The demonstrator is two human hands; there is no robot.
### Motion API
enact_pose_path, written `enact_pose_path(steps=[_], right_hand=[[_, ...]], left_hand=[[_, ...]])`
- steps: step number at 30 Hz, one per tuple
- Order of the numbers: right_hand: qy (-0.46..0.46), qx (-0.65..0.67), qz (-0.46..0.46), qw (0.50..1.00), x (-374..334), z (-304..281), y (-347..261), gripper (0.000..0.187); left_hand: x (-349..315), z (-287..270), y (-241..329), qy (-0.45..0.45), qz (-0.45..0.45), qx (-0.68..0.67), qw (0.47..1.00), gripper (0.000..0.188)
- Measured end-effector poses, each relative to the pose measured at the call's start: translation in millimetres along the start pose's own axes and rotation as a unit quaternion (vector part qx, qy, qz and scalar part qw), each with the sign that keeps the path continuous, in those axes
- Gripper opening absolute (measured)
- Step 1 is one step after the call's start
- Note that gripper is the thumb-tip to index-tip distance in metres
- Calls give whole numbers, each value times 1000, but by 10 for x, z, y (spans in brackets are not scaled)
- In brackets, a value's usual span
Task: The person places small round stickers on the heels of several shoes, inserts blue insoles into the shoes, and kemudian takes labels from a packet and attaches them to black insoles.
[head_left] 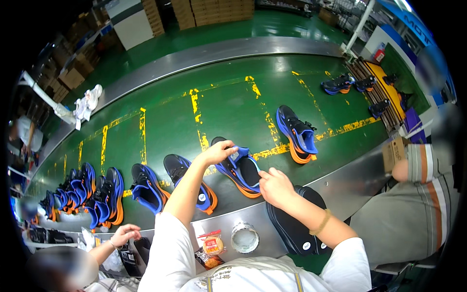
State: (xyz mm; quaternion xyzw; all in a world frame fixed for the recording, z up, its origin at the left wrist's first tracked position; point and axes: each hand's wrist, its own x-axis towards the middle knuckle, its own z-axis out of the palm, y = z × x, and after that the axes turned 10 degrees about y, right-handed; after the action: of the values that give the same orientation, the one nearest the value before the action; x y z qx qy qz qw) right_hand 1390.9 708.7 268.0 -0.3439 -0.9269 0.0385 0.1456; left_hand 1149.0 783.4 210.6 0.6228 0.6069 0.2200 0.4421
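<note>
A black, blue and orange sneaker (237,179) lies on the green conveyor belt in front of me, its opening toward me. My left hand (217,153) is closed on the tongue at the sneaker's upper side. At the heel collar, my right hand (277,187) pinches the edge with thumb and fingers; its fingertips are partly hidden. Something black, like an insole, shows inside the opening. Close left of it stands a matching sneaker (206,193), and another sneaker (295,135) sits farther right on the belt. Black insoles (287,228) lie stacked below my right forearm.
On the metal ledge (262,214) stand a tub of whitish stuff (244,238) and a wrapped round snack (212,243). More sneakers (113,194) line the belt at left. A co-worker's hand (125,234) is at lower left; another person's leg (404,224) is at right.
</note>
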Motion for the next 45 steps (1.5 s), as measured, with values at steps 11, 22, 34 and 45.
enact_pose_path(steps=[11,22,34,45], right_hand=[[17,58,97,993,260,759,-127,21],[-211,88,24,973,394,655,185,17],[-330,-76,-75,938,626,1111,142,25],[-456,-119,-163,867,791,1276,171,32]], left_hand=[[-538,293,-17,178,30,39,983,67],[-418,584,-208,352,-74,-162,919,40],[-395,535,-214,280,-94,-233,927,29],[-331,571,-328,256,-56,-226,938,30]])
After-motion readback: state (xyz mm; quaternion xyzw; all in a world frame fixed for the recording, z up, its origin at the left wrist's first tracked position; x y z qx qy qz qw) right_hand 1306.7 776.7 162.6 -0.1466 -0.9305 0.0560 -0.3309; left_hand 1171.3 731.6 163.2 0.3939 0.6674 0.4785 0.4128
